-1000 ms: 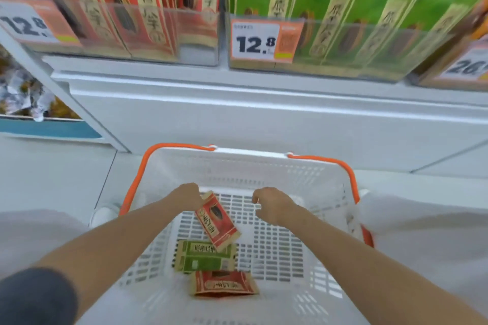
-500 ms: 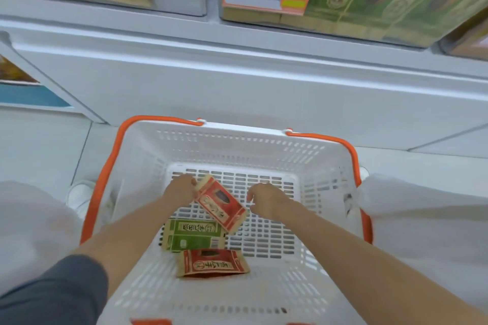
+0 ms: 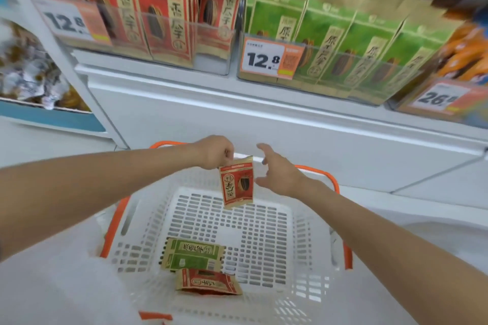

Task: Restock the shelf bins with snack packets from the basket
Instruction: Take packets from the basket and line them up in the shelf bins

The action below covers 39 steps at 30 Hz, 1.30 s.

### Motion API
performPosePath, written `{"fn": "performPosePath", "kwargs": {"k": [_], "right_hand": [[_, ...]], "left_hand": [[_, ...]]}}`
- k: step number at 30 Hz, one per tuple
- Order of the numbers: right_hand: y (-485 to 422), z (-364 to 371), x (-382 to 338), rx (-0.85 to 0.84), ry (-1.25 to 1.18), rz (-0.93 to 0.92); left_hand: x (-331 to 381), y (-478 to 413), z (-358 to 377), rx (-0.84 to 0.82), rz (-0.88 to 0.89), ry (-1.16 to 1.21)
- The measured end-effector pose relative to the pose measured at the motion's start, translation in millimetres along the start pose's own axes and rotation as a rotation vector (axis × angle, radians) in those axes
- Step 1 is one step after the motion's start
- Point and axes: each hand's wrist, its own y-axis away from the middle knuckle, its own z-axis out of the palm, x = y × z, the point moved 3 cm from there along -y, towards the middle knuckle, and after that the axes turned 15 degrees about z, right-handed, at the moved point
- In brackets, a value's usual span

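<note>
My left hand [image 3: 215,152] pinches the top edge of a small red snack packet [image 3: 237,182], which hangs upright above the white basket [image 3: 311,235]. Just right of the packet, my right hand [image 3: 277,170] is spread with straight fingers and holds nothing. On the basket floor lie a green packet [image 3: 192,254] and, nearer to me, another red packet [image 3: 208,282]. Above, a clear shelf bin of red packets [image 3: 158,18] stands at the left and a clear bin of green packets [image 3: 351,47] at the right.
The basket has orange handles [image 3: 334,182] and stands on the pale floor below a white shelf front [image 3: 264,124]. Price tags reading 12.8 [image 3: 264,59] hang on both bins. A bin of orange packets [image 3: 464,55] is at far right; silver-wrapped sweets [image 3: 29,74] at far left.
My left hand has lifted the red packet out of the basket, now hanging upright. My right hand has risen and its fingers have spread. The view has tilted up toward the shelf.
</note>
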Motion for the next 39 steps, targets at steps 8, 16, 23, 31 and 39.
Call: {"fn": "performPosePath", "kwargs": {"k": [8,16,23,31,39], "right_hand": [[21,-50,-51,0.008,-0.537,-0.189],[29,-80,-68,0.034,-0.775,-0.171],[43,-111,-64,0.119,-0.661,-0.157],[51,-107,-79,0.169,-0.841,-0.177],[65,-143,-109,0.362,-0.441,-0.237]], "left_hand": [[51,34,-93,0.573,0.125,0.199],[53,64,-149,0.874,0.060,0.544],[56,81,-156,0.449,0.099,0.256],[39,67,-130,0.255,-0.002,-0.013],[45,70,-148,0.471,0.087,0.039]]}}
